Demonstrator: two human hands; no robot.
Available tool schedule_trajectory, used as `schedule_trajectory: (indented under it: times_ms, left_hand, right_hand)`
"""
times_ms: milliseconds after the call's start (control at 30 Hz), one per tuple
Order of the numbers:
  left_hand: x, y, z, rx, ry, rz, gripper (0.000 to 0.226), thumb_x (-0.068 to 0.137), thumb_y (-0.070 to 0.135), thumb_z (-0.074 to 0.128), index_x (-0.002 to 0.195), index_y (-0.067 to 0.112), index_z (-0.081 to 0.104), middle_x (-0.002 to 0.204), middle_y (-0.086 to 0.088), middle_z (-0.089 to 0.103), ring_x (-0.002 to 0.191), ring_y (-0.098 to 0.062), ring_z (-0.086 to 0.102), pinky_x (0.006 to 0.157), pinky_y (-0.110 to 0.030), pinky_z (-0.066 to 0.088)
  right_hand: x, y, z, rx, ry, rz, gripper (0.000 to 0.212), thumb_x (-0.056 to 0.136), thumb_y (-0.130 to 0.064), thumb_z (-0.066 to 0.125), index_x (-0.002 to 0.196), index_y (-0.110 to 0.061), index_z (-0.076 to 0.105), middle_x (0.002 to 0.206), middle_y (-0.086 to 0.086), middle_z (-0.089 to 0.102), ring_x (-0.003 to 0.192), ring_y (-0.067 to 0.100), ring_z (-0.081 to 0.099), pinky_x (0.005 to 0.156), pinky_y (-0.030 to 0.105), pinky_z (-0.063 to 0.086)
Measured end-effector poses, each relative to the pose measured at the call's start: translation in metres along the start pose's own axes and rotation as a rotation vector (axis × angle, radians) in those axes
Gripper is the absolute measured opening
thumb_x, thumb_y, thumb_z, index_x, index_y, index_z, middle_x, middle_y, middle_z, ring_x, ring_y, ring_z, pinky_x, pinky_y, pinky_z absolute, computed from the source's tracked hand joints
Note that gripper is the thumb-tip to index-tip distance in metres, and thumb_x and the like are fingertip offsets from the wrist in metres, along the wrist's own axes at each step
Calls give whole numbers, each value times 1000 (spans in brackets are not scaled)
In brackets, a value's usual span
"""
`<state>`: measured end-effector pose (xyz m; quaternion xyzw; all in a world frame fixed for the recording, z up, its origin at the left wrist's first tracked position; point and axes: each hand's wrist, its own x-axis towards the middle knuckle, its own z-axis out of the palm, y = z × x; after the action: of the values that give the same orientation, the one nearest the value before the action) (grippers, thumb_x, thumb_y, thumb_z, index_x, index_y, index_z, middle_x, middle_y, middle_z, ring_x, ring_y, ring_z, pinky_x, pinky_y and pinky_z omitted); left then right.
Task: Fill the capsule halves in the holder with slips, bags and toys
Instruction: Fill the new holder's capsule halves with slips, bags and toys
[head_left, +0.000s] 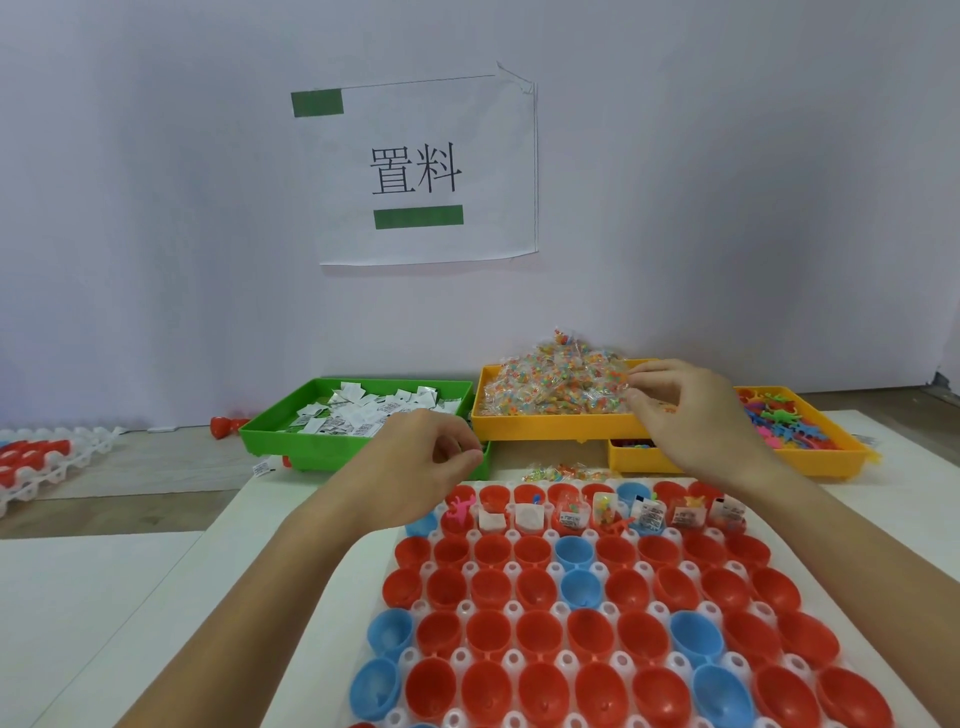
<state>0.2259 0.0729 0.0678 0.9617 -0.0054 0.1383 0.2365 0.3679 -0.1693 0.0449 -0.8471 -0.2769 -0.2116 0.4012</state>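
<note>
A white holder (511, 608) full of red and blue capsule halves (540, 639) lies in front of me. Its far row (602, 512) carries slips, small bags and toys. My left hand (431, 452) hovers with curled fingers by the front right corner of the green tray (291, 436) of white slips (363, 410); nothing shows between its fingers. My right hand (685, 410) reaches over the orange tray (545, 428), and its fingertips pinch at the heap of colourful bags (550, 389). Further right, a yellow tray (810, 460) holds bright toys (779, 421).
A small orange tray (639, 457) sits under my right wrist, with loose bags (566, 473) beside it on the table. A second holder with red halves (31, 457) lies far left. A stray slip (262, 469) and a red piece (228, 426) lie by the green tray. A paper sign (415, 171) hangs on the wall.
</note>
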Motion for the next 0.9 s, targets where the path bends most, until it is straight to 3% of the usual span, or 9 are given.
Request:
schedule_trajectory:
  times_ms: [100,233,333,500,600,733,833,900]
  left_hand:
    - [0,5,0,-90,13,-3,15,96,23,61,100,19,74,88,5,70,81,-8,63,74,-21,52]
    - [0,16,0,-295,19,-31,13,96,18,62,98,13,74,84,-7,71,78,-23,66,78,-36,56]
    - [-2,25,-2,-427,52,-38,12,96,13,62,100,9,72,87,-16,71,75,-26,67,73,-30,58]
    - [-5,44,-1,-634,113,-25,18,92,13,67,110,9,68,94,-17,71,80,-24,73,70,-19,58]
    - [-6,52,0,-674,134,3,25,90,15,69,115,11,67,92,-13,73,81,-25,73,69,-19,57]
    - [-7,55,1,-638,113,53,14,91,7,67,103,1,71,83,-21,73,72,-29,70,65,-21,57]
    - [-7,53,1,-664,132,43,11,91,2,66,100,-1,71,80,-22,73,67,-22,69,64,-21,56]
    - [-7,52,0,-687,147,40,9,90,1,67,97,-1,71,78,-21,73,67,-22,71,64,-22,57]
  right_hand:
    - [-2,-8,-3,156,116,28,14,93,-15,67,101,-10,78,106,-1,72,88,-1,65,75,8,48]
    - [-7,-25,-7,331,125,4,7,86,-11,74,87,-16,80,87,-11,74,75,-5,68,64,6,50]
    - [-12,-41,-9,437,51,-4,13,82,-7,77,81,-20,77,72,-11,75,67,2,72,62,10,53]
    - [-16,-65,-8,564,-104,-35,16,79,1,79,88,-11,75,75,0,76,70,13,74,62,18,57]
    - [-19,-75,-11,516,-211,-90,24,76,-2,82,91,-19,76,80,-1,76,76,11,74,67,20,59]
    - [-21,-83,-15,472,-330,-142,23,79,-8,81,97,-20,74,83,-2,76,80,10,75,76,22,59]
    - [-22,-85,-14,476,-311,-132,23,82,-7,79,99,-19,69,82,-2,75,74,10,74,69,16,55]
    - [-23,-86,-13,479,-320,-97,20,86,-8,75,101,-18,66,83,-1,76,73,12,74,67,20,58]
